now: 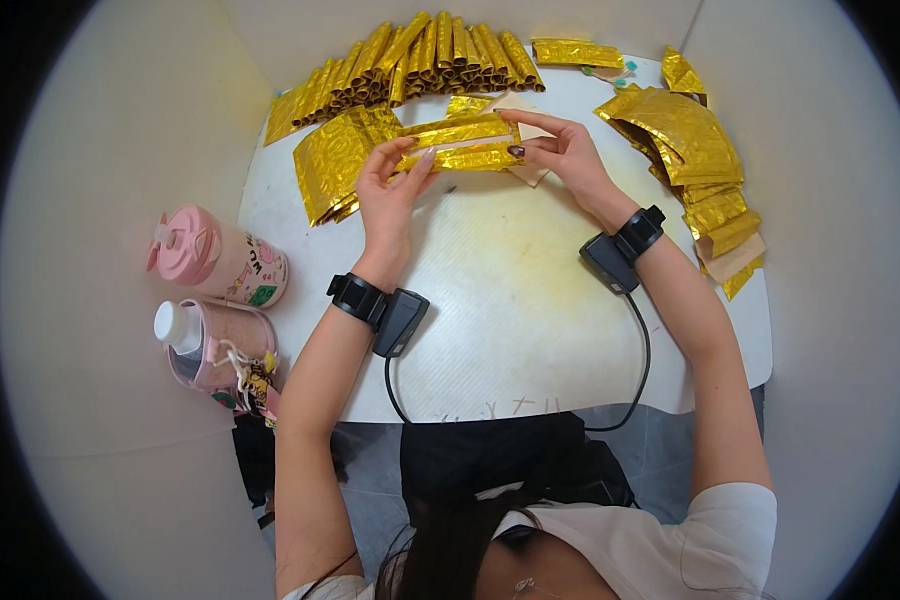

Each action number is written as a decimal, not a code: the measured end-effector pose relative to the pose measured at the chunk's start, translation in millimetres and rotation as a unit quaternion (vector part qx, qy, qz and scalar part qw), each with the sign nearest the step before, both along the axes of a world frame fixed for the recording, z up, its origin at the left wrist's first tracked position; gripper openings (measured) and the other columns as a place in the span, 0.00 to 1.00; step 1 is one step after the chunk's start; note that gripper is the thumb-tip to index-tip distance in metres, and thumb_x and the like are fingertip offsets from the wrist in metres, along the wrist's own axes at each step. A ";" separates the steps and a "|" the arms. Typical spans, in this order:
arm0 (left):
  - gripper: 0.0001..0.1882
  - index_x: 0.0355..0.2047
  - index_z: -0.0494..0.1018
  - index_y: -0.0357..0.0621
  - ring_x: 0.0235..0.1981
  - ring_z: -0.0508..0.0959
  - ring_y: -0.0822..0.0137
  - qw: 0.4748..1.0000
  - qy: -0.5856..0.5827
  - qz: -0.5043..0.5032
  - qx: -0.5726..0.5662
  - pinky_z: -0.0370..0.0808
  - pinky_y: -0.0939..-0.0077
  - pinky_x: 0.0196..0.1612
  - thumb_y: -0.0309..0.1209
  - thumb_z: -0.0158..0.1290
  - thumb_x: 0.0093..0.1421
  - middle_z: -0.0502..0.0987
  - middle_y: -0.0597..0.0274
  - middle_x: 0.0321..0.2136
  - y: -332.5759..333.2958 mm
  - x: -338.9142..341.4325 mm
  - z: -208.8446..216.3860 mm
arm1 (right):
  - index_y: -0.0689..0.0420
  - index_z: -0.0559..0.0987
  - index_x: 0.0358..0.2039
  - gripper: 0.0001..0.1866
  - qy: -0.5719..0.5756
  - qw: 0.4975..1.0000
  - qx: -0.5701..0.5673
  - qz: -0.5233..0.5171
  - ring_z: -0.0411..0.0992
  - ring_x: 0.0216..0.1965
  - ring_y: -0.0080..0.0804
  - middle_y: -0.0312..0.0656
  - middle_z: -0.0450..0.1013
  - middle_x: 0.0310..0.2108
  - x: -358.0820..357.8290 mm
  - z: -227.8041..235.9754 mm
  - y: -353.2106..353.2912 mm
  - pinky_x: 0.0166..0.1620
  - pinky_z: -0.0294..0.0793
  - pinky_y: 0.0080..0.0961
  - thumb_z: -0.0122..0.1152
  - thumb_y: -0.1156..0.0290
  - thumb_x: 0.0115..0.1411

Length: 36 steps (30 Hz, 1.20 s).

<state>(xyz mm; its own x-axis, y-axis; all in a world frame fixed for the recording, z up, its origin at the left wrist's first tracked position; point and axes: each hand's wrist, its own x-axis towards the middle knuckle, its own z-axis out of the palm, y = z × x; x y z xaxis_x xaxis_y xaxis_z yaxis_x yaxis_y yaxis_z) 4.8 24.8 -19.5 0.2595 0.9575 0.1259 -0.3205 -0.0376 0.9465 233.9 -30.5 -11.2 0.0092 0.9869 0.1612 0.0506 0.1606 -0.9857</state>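
Observation:
Above the far part of the white table, a sheet of gold foil paper (470,155) is stretched between my two hands. Its long edges are folded inward, leaving a pale strip along the middle. My left hand (390,190) pinches its left end between thumb and fingers. At the right end, my right hand (565,160) grips it the same way, thumb below and index finger along the top corner. Close to my left hand lies a stack of gold foil sheets (335,165). Part of another gold piece (467,105) and some light paper show behind the held sheet.
Many rolled gold foil tubes (420,60) are heaped along the back wall. More gold sheets (695,140) spread down the right side. A pink lidded cup (225,255) and a pink bottle carrier (225,345) stand at the left. Cables hang from both wrist devices.

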 end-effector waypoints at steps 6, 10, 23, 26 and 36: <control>0.13 0.44 0.69 0.38 0.43 0.76 0.68 1.000 0.002 -0.026 -0.016 0.77 0.71 0.47 0.28 0.52 0.60 0.73 0.60 0.44 -2.6 -2.0 6.1 | 0.59 0.74 0.50 0.18 0.078 0.996 0.022 -0.043 0.73 0.41 0.18 0.38 0.74 0.44 -2.2 -1.2 0.4 0.45 0.73 0.16 0.55 0.79 0.57; 0.14 0.47 0.68 0.37 0.42 0.77 0.64 0.984 -0.139 -0.085 -0.071 0.77 0.67 0.47 0.29 0.48 0.62 0.73 0.57 0.44 -1.0 -9.7 6.8 | 0.61 0.77 0.45 0.15 0.094 0.994 0.021 -0.057 0.73 0.41 0.21 0.39 0.76 0.41 -2.7 0.1 0.4 0.46 0.72 0.16 0.55 0.80 0.55; 0.11 0.46 0.66 0.41 0.37 0.80 0.60 0.993 0.027 -0.107 -0.035 0.79 0.69 0.44 0.24 0.46 0.62 0.74 0.51 0.42 4.2 -9.1 10.7 | 0.60 0.75 0.35 0.06 0.148 0.989 -0.021 -0.025 0.74 0.38 0.22 0.37 0.75 0.34 9.1 -7.1 4.5 0.43 0.74 0.18 0.52 0.75 0.59; 0.10 0.44 0.67 0.40 0.38 0.80 0.59 0.994 0.000 -0.104 -0.025 0.79 0.69 0.44 0.24 0.44 0.63 0.74 0.51 0.42 7.7 -13.0 5.4 | 0.60 0.75 0.36 0.06 0.213 0.976 -0.032 0.028 0.74 0.38 0.22 0.39 0.74 0.35 5.1 0.5 0.2 0.43 0.75 0.19 0.52 0.74 0.59; 0.08 0.41 0.69 0.39 0.38 0.80 0.60 0.987 -0.039 -0.147 -0.057 0.79 0.69 0.43 0.27 0.43 0.64 0.75 0.52 0.41 13.3 -17.4 6.9 | 0.63 0.75 0.46 0.14 0.100 0.995 -0.016 0.009 0.74 0.40 0.22 0.41 0.75 0.41 7.8 -3.0 2.3 0.45 0.75 0.18 0.53 0.80 0.58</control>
<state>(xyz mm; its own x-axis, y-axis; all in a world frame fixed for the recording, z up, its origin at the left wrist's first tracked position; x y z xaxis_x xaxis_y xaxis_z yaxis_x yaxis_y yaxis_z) -12.7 38.1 -12.6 0.5220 0.8514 0.0521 -0.3731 0.1729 0.9115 241.7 -28.2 -14.2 0.0205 0.9918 0.1260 -0.1488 0.1276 -0.9806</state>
